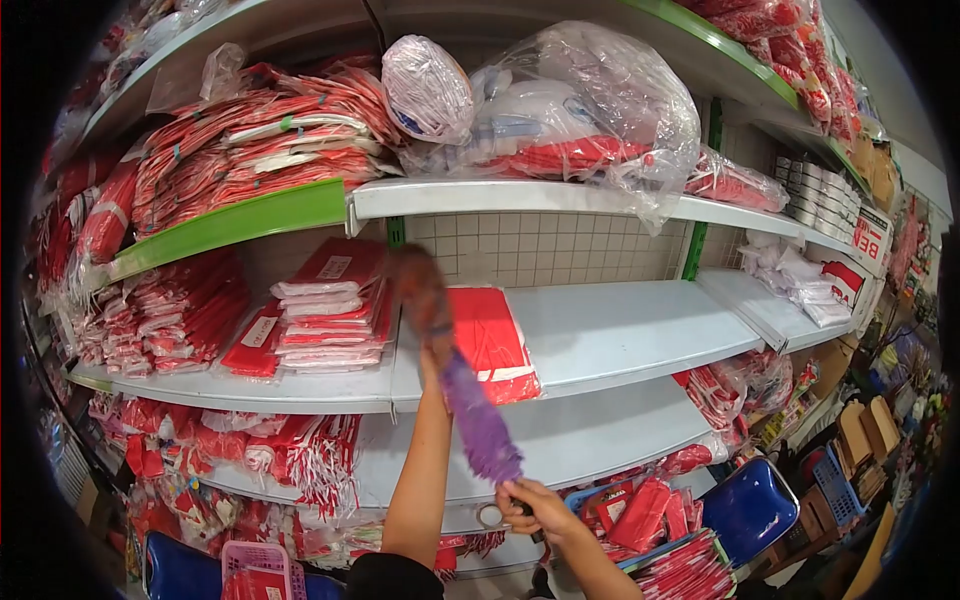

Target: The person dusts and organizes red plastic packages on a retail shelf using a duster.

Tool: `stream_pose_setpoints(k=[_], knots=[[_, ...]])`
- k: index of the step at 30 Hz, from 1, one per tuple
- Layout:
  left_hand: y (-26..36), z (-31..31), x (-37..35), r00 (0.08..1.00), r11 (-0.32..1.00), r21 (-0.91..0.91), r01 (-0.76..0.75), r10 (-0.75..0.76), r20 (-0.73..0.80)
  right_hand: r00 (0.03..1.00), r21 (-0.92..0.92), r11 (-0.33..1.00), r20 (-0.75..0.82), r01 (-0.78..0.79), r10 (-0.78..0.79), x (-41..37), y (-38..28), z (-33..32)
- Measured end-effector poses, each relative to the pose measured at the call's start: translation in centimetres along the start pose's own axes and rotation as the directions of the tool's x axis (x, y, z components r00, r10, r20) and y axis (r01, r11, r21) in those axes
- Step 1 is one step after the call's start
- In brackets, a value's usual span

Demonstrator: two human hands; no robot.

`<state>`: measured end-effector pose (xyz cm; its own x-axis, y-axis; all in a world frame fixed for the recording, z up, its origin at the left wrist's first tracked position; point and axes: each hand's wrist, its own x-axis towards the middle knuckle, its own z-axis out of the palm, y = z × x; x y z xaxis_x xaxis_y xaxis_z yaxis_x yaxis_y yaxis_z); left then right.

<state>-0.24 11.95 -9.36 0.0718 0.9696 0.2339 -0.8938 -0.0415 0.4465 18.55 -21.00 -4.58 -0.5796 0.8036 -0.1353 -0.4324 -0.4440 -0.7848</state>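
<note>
Holding by its stiff handle, in the closed right hand (535,510), a light, soft purple duster (482,425) raised before the middle shelf (620,330), beside the blurred left hand (422,305), opening impossible to tell.

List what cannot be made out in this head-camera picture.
1. left hand: head view, motion blur; whether it is open or holding something is unclear.
2. purple duster handle: head view, hidden inside the right hand.
3. white labels on red packets: head view, too small to read.
4. red-lettered sign: head view, cut off at the lens edge.
</note>
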Motion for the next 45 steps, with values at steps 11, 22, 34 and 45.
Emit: stream_pose_setpoints(k=[11,22,34,45], knots=[[-0.5,0.2,-0.1,0.998,0.999,-0.039,-0.006,0.008,0.063,0.991,-0.173,0.983,-0.102,0.064,-0.083,0.8,-1.7,-0.2],[1.5,9.5,-6.7,0.982,0.994,0.079,0.079,-0.063,-0.180,0.825,-0.382,0.825,-0.222,0.417,-0.520,2.5,-12.2,-1.4],[1.3,10.9,-7.5,0.961,0.984,0.150,-0.096,0.130,-0.243,0.529,-0.994,-0.055,-0.002,-0.092,-0.849,1.3,-13.0,-0.3],[3.7,16.7,-10.9,0.961,0.969,0.192,0.155,-0.103,-0.256,0.631,-0.944,-0.327,0.277,0.038,-0.725,6.6,-9.4,2.4]])
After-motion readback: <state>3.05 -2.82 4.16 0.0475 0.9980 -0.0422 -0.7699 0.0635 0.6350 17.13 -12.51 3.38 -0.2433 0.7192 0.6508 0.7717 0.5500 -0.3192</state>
